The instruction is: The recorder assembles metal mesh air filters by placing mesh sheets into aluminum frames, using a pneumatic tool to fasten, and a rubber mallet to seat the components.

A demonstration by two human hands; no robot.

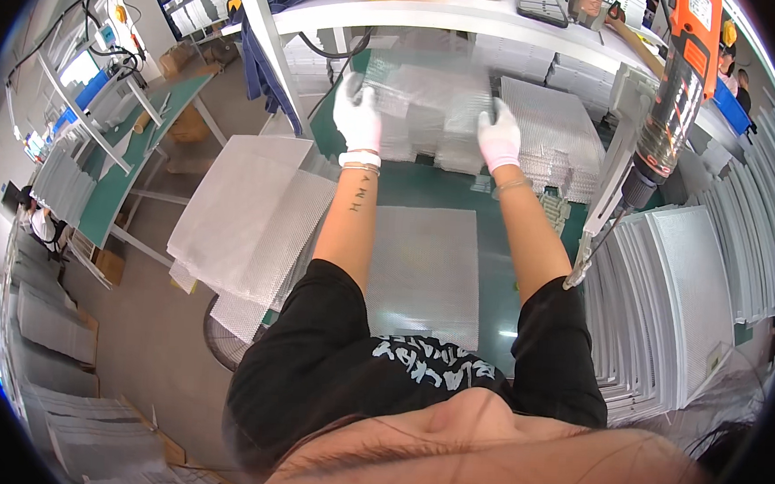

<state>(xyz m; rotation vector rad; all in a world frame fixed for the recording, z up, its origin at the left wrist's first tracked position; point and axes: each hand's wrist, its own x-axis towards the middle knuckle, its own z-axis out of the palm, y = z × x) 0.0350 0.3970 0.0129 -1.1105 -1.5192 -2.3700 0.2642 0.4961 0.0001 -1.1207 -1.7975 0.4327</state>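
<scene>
"Green tabletop (426,189), one mesh sheet (426,267) lying nearest. Hands?"

"Left hand (357,120) and right hand (500,137) flank a blurred sheet (433,85) beyond it; I can't tell whether either grips."

"Risk?"

"A loose hold could drop it, or a sideways swing might knock the stack (550,123) beside it."

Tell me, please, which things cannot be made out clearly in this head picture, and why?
All in the head view:
Sheet between the left hand and right hand: motion blur hides its outline and the exact grip.
Orange power drill: its top is cut off by the upper edge.
Round wire grille: partly hidden by mesh sheets and the black shirt.
</scene>
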